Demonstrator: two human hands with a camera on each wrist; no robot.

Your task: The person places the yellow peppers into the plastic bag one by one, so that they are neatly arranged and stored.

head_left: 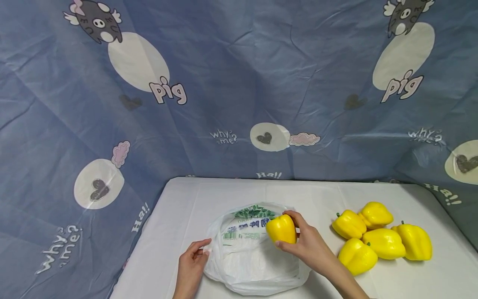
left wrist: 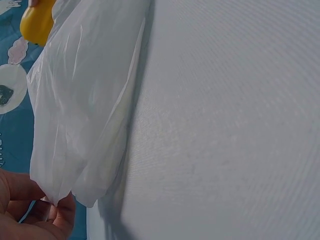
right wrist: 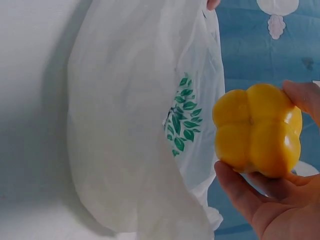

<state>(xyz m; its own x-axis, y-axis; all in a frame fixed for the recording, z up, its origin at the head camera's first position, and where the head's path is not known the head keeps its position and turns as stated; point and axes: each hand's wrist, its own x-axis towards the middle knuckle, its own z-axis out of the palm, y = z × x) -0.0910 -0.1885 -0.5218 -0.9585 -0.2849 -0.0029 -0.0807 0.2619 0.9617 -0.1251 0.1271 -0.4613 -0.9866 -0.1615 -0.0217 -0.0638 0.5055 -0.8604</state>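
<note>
A white plastic bag (head_left: pixel 257 265) with green leaf print stands on the table, its mouth spread wide and facing up. At its left rim my left hand (head_left: pixel 192 262) pinches the edge of the plastic; the left wrist view shows thumb and fingers (left wrist: pixel 62 215) at a gathered corner. My right hand (head_left: pixel 308 243) grips a yellow bell pepper (head_left: pixel 281 229) between thumb and fingers, over the right side of the bag's opening. In the right wrist view the pepper's lobed bottom (right wrist: pixel 257 130) faces the camera, beside the bag (right wrist: pixel 125 120).
Several more yellow bell peppers (head_left: pixel 384 243) lie grouped on the right of the white table (head_left: pixel 179 203). Behind and to the left hangs a blue cloth (head_left: pixel 224 83) with pig and heart prints.
</note>
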